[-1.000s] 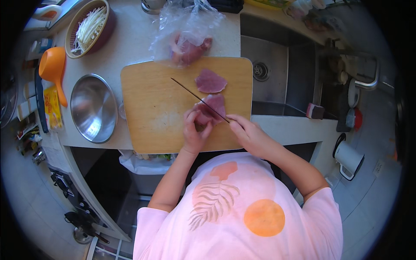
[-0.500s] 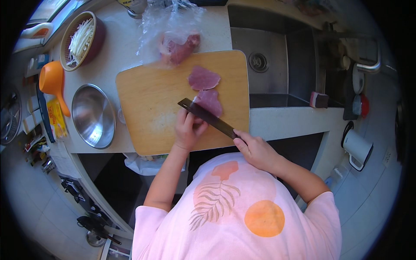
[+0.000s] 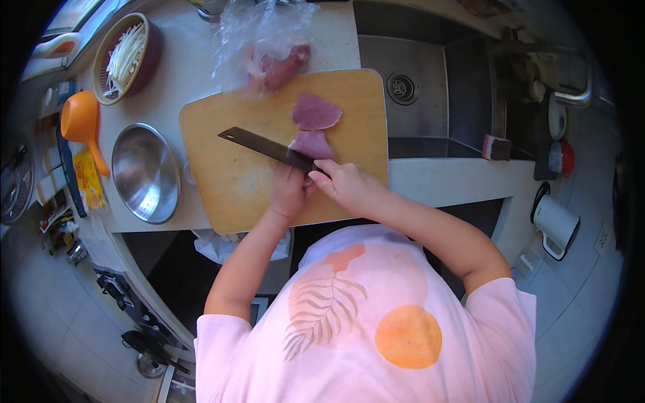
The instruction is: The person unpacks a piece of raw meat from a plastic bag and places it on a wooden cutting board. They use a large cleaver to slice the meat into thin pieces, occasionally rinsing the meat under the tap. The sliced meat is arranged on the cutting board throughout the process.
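My right hand point(image 3: 353, 188) is wrapped round the handle of a dark kitchen knife point(image 3: 259, 144), whose broad blade slants up to the left over the wooden cutting board point(image 3: 222, 178). Close under the blade is my left hand point(image 3: 289, 191), fingers drawn together, their tips partly hidden by the knife; what they pinch, if anything, cannot be made out. One slice of raw pink meat point(image 3: 312, 143) lies just beyond the blade, partly covered by it. Another meat slice point(image 3: 316, 111) lies flat farther up the board. At the far edge, a larger chunk of meat point(image 3: 281, 69) rests partly under a clear plastic bag point(image 3: 252, 40).
Left of the board stands a steel bowl point(image 3: 146, 173). Beyond it are a basket point(image 3: 149, 64) of thin white mushrooms and an orange ladle point(image 3: 82, 121). A steel sink point(image 3: 416, 57) opens to the right, with a sponge point(image 3: 496, 148) on its edge.
The knife has swung left and its blade now lies across above my left fingers. My right hand has moved left and up, close to my left hand. The near slice is more covered.
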Demonstrator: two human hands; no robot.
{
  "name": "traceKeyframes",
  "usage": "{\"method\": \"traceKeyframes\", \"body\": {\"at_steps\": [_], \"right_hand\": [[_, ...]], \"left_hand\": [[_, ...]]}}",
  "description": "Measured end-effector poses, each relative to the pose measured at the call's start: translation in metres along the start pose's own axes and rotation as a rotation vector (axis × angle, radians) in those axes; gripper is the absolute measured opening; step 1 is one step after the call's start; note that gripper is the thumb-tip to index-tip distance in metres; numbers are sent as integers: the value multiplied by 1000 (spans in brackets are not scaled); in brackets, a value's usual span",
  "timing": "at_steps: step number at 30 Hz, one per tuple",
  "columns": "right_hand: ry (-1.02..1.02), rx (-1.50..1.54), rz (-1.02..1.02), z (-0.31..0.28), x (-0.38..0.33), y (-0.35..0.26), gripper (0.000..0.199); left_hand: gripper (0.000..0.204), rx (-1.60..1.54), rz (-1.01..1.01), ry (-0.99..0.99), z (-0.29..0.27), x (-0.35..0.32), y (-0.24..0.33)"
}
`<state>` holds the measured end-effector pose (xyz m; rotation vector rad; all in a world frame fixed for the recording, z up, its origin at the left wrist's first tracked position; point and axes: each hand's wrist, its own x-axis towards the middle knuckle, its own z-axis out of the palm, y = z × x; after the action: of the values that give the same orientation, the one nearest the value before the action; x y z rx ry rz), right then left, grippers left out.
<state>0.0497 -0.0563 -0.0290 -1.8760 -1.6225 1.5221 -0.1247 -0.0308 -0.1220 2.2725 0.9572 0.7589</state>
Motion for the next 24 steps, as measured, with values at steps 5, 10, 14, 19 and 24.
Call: {"method": "traceKeyframes", "body": {"at_steps": [5,10,14,19,24], "right_hand": [[-2,65,63,-15,-43,15,36],[97,135,-27,0,-43,36,36],[2,23,-3,1,-6,8,38],[-62,95,117,-14,-40,15,39],[-9,85,-7,-5,-11,16,39]], "left_hand": [[28,25,3,42,7,-3,-1],[41,28,39,88,10,-4,-1],[42,13,15,-49,10,-14,-9],[38,82,72,-86,11,-10,0],[39,8,24,-110,17,-20,-5]]}}
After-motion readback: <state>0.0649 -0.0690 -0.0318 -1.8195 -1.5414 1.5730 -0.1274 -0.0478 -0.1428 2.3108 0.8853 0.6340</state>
